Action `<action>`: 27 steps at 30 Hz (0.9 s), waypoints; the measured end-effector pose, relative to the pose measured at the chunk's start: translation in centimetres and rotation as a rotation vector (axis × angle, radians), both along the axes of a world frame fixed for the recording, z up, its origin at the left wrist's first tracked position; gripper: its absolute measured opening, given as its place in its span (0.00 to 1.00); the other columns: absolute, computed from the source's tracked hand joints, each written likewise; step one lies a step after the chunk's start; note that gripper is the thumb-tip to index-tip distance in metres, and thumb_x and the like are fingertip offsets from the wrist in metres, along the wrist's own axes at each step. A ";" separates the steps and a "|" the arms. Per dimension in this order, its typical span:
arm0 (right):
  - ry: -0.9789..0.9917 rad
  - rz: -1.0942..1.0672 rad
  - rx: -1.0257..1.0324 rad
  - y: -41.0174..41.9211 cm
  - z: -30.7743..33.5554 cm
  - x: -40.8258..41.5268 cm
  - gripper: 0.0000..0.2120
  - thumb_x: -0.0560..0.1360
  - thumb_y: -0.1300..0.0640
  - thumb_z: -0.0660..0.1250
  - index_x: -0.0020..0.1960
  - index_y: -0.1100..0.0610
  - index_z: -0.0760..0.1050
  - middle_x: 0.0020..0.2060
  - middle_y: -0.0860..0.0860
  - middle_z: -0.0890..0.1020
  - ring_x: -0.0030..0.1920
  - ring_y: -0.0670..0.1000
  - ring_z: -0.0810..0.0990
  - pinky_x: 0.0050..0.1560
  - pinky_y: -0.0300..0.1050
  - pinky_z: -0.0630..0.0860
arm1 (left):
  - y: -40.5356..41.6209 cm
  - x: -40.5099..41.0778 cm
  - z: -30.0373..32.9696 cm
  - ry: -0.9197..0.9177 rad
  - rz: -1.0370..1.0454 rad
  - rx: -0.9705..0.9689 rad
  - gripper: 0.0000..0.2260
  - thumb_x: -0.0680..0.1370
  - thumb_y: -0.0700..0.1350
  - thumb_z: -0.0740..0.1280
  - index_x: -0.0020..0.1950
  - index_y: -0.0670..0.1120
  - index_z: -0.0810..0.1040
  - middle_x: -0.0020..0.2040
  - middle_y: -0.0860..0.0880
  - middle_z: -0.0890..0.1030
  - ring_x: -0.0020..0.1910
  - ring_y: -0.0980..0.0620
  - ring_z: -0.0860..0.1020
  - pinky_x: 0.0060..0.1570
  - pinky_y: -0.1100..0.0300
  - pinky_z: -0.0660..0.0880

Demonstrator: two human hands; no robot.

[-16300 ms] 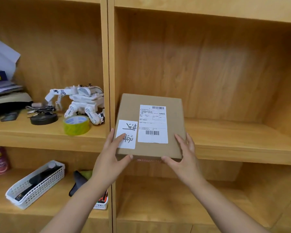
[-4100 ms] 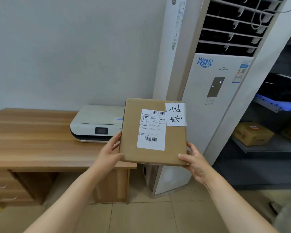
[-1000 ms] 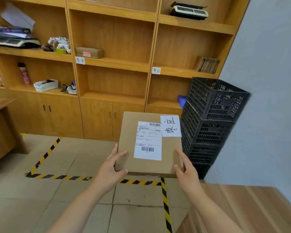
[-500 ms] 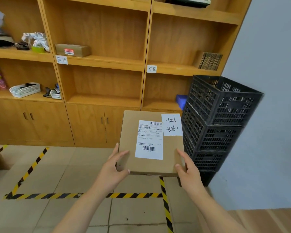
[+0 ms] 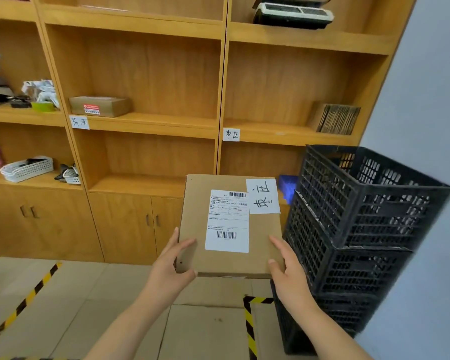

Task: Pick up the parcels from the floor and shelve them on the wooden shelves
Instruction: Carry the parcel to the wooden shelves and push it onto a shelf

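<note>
flat brown cardboard parcel (image 5: 229, 224) held up in mid-air in front of the wooden shelves (image 5: 146, 126), well above the tiled floor (image 5: 89, 307), face up and roughly level. left hand (image 5: 170, 271) clasping the near left corner, thumb lying across the top face, remaining fingers tucked beneath and out of sight. right hand (image 5: 287, 274) clasping the near right corner the same way, thumb on top along the right edge. white shipping label (image 5: 227, 220) with barcodes stuck on the middle of the top face, and a white handwritten tag (image 5: 262, 196) just beside it at the far right corner. behind the parcel, low cabinet doors (image 5: 130, 222) and an open compartment above them. up on the middle shelf, a second cardboard box (image 5: 99, 106) lying near the left upright, with a handwritten shelf tag (image 5: 79, 122) on the shelf edge just below it; another shelf tag (image 5: 231, 134) on the edge of the compartment to the right. stack of black plastic crates (image 5: 353, 229) standing on the floor just to the right of the parcel, close to the right hand. yellow-and-black striped tape (image 5: 248, 326) running across the floor below the forearms. white mesh basket (image 5: 27, 168) on a lower shelf at far left.
</note>
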State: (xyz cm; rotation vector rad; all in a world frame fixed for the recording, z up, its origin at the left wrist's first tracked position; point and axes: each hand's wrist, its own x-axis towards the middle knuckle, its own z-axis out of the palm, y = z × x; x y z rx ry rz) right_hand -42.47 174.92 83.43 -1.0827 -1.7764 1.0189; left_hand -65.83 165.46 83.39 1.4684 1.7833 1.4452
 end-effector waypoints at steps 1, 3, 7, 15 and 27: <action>-0.001 0.005 -0.001 1.3 0.0 -0.2 0.26 0.79 0.62 0.58 0.60 0.30 0.63 0.73 0.45 0.63 0.74 0.45 0.58 0.74 0.53 0.59 | 1.3 -0.1 -0.1 0.003 0.004 0.000 0.27 0.69 0.32 0.70 0.63 0.54 0.73 0.71 0.62 0.54 0.67 0.65 0.58 0.44 0.84 0.64; -0.010 0.013 -0.005 3.9 -0.1 -0.5 0.26 0.79 0.62 0.57 0.61 0.30 0.62 0.73 0.44 0.63 0.74 0.44 0.57 0.74 0.53 0.58 | 3.8 -0.4 -0.2 -0.001 0.010 -0.009 0.27 0.69 0.32 0.70 0.62 0.55 0.73 0.71 0.62 0.55 0.66 0.66 0.58 0.45 0.84 0.64; -0.018 0.017 -0.023 9.3 -0.8 -1.5 0.24 0.79 0.62 0.58 0.64 0.35 0.63 0.72 0.45 0.64 0.74 0.45 0.57 0.74 0.54 0.58 | 8.9 -1.5 -0.4 0.005 0.016 -0.031 0.28 0.69 0.33 0.71 0.61 0.58 0.73 0.71 0.63 0.55 0.66 0.65 0.60 0.44 0.83 0.65; -0.002 -0.071 0.004 20.9 -0.4 -5.4 0.23 0.79 0.63 0.57 0.65 0.38 0.64 0.72 0.47 0.64 0.74 0.46 0.59 0.74 0.55 0.59 | 21.7 -5.9 0.1 0.032 -0.047 -0.015 0.28 0.69 0.36 0.72 0.60 0.62 0.71 0.71 0.65 0.53 0.62 0.64 0.64 0.42 0.78 0.70; -0.015 -0.158 0.094 37.1 3.3 -14.3 0.24 0.79 0.63 0.57 0.63 0.34 0.63 0.72 0.46 0.64 0.74 0.44 0.56 0.74 0.48 0.56 | 41.3 -15.3 2.7 0.023 -0.145 0.057 0.29 0.67 0.33 0.72 0.57 0.64 0.71 0.71 0.61 0.55 0.65 0.64 0.63 0.45 0.81 0.66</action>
